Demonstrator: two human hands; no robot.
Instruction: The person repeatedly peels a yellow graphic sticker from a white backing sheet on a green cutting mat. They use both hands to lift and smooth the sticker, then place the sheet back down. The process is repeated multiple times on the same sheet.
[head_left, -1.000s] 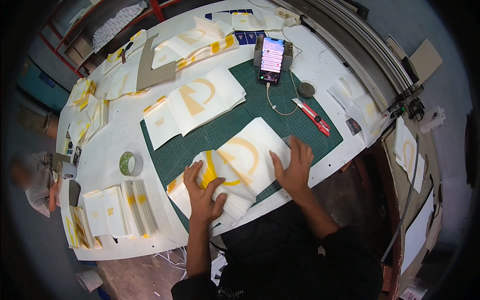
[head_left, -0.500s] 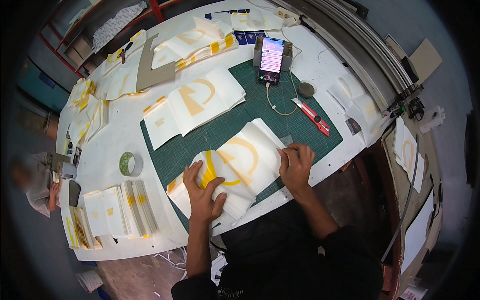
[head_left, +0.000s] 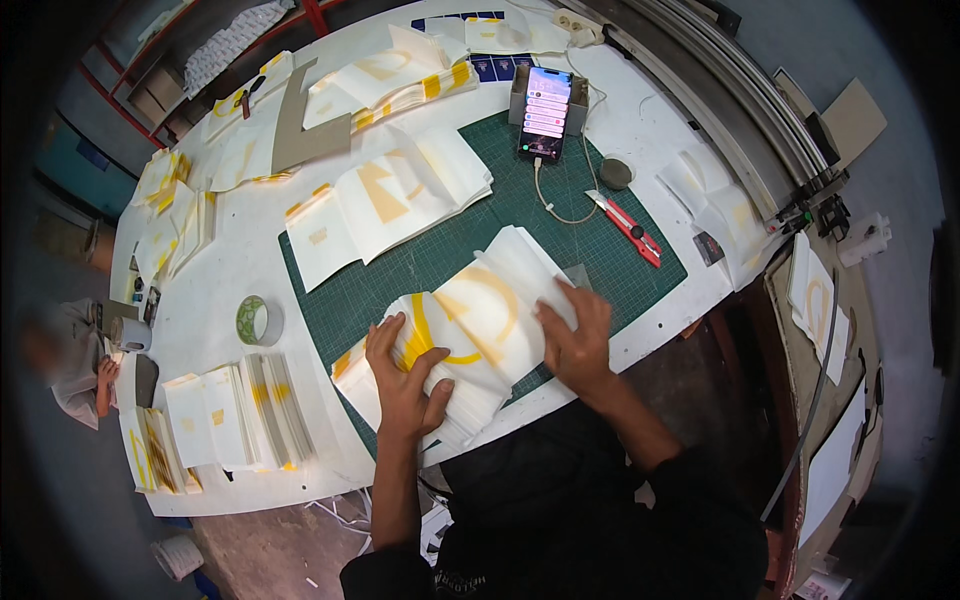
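Note:
A stack of white printed sheets [head_left: 485,300] with pale orange and yellow shapes lies in front of me, its left part folded over. My left hand [head_left: 405,390] is closed on that folded part, fingers over the top and thumb toward the near side. At the right edge of the stack, my right hand [head_left: 582,340] has its fingers bent on the top sheet, which is smeared by motion there. Beneath is a green cutting mat [head_left: 620,290]. Farther back on it rests another printed stack [head_left: 400,200].
A red utility knife [head_left: 628,230] lies right of a phone [head_left: 545,115] propped on a grey block. A tape roll [head_left: 260,322] stands left of the mat. More printed stacks [head_left: 240,415] line the table's left side. Another person [head_left: 85,360] is at the far left.
My right hand has shifted left from the stack's right corner, and the top sheet there has moved with it. My left hand stays on the folded part.

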